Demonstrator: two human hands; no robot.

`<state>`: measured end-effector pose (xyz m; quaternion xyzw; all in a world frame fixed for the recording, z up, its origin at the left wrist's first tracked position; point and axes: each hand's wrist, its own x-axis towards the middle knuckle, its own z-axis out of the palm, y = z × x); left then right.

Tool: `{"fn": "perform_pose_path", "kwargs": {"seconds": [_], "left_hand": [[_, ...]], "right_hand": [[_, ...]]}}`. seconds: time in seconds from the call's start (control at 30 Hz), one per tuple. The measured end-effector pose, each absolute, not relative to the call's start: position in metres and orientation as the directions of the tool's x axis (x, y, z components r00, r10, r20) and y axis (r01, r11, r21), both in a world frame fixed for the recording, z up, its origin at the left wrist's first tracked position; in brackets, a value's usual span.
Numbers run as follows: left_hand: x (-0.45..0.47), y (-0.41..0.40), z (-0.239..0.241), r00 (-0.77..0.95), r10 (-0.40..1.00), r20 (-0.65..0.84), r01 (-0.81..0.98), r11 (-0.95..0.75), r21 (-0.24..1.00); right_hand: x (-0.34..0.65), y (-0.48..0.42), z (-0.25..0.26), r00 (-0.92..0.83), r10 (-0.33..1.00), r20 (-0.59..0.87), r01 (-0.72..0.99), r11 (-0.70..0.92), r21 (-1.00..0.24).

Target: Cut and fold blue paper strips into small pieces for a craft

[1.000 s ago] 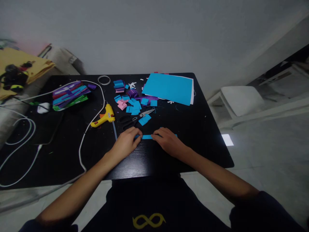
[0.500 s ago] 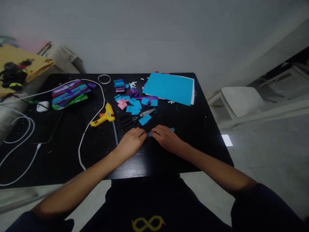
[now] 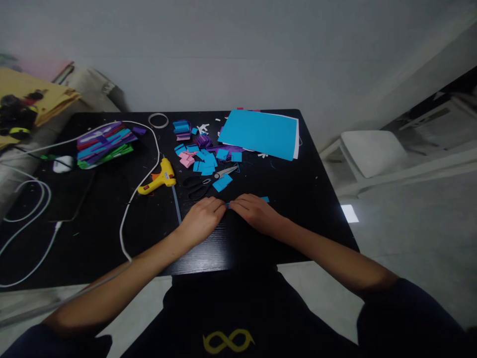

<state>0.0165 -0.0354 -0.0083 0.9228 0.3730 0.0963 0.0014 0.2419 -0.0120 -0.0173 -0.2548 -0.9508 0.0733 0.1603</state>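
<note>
Here, pinching a narrow blue paper strip (image 3: 265,199) in left hand (image 3: 203,215) and right hand (image 3: 258,213), near black-handled metal scissors (image 3: 219,174) at eleven o'clock.

A blue strip (image 3: 265,199) lies partly beneath both hands (image 3: 257,213).

A plain grey wall (image 3: 179,59) rises behind the black bench (image 3: 301,194), whose rounded far corner stands near it. To the right, a white seat (image 3: 372,151) stands on the pale grey floor (image 3: 421,263), where a small bright patch (image 3: 349,213) shows beside the bench. The room is dim; soft glare brings out the grain near the bench's front edge.
</note>
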Motion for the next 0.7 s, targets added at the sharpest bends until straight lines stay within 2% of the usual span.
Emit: {"fn": "perform_pose_path", "kwargs": {"seconds": [0.3,0.7], "left_hand": [[0.0183,-0.0365,-0.0064,0.708,0.693,0.133,0.692,-0.719,0.063],[0.0225,-0.0428,-0.0097,0.663,0.729,0.169,0.741,-0.671,-0.010]], "right_hand": [[0.2428,-0.0132,-0.0200,-0.813,0.496,0.303,0.460,0.868,-0.186],[0.2422,-0.0181,-0.0208,-0.793,0.528,0.306,0.479,0.849,-0.223]]}}
